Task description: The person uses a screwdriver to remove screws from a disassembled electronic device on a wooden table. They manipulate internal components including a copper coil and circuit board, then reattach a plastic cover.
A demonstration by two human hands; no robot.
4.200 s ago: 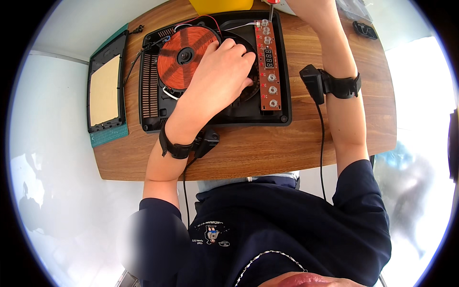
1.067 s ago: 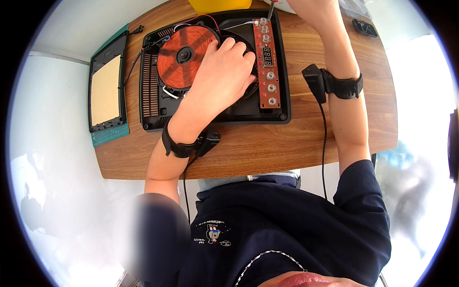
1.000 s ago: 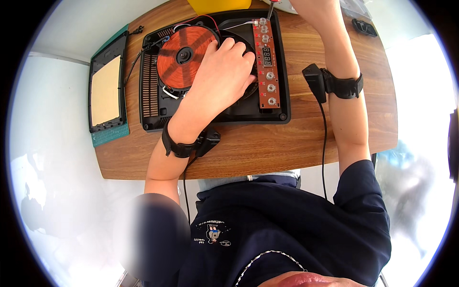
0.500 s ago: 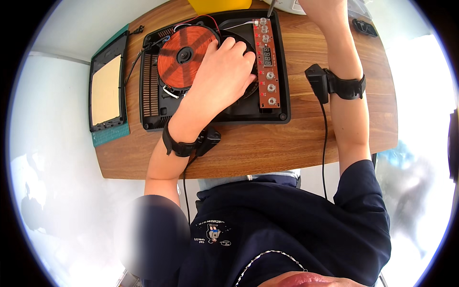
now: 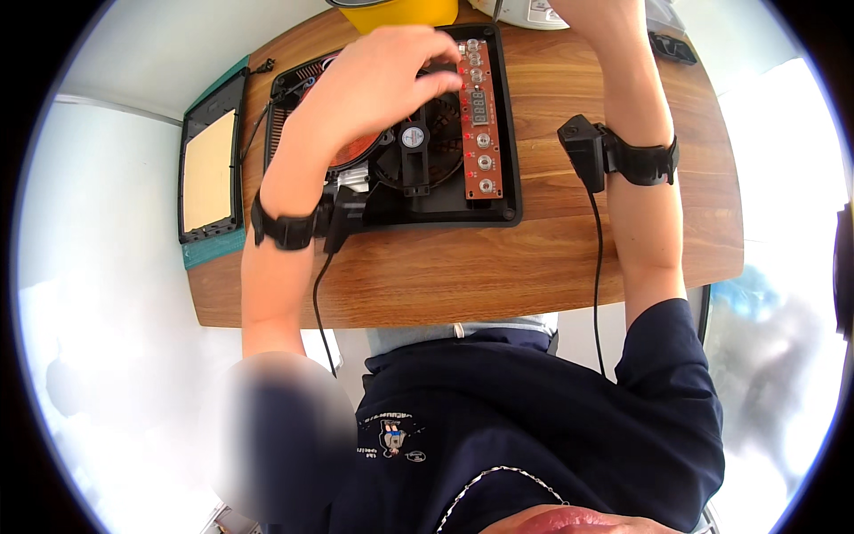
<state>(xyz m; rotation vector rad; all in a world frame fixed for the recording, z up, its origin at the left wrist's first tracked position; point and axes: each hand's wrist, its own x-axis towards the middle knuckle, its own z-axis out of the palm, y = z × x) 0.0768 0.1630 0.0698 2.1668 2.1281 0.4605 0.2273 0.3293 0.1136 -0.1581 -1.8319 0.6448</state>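
Observation:
My left hand (image 5: 382, 84) reaches over an opened black appliance housing (image 5: 427, 214), palm down. Its thumb and fingers are apart, at the left edge of a narrow red-brown circuit board (image 5: 483, 147) with round buttons and a small digit display. Nothing shows between them. Beneath that hand and wrist, a copper coil disc (image 5: 356, 153) is mostly hidden. A black fan with a round silver label (image 5: 412, 136) sits between coil and board. My right hand (image 5: 598, 13) is at the top edge; its fingers are out of frame. A thin metal shaft (image 5: 497, 11) shows near the board's far end.
At the left, a black frame with a cream panel (image 5: 210, 173) lies on a green mat (image 5: 213, 253). A yellow container (image 5: 400, 12) and a white object (image 5: 525, 12) stand at the far edge. A small black part (image 5: 672, 48) lies far right. Cables hang from both wrist straps.
My left hand has moved from over the coil and fan toward the far end of the circuit board, uncovering the fan. My right arm stays nearly in place.

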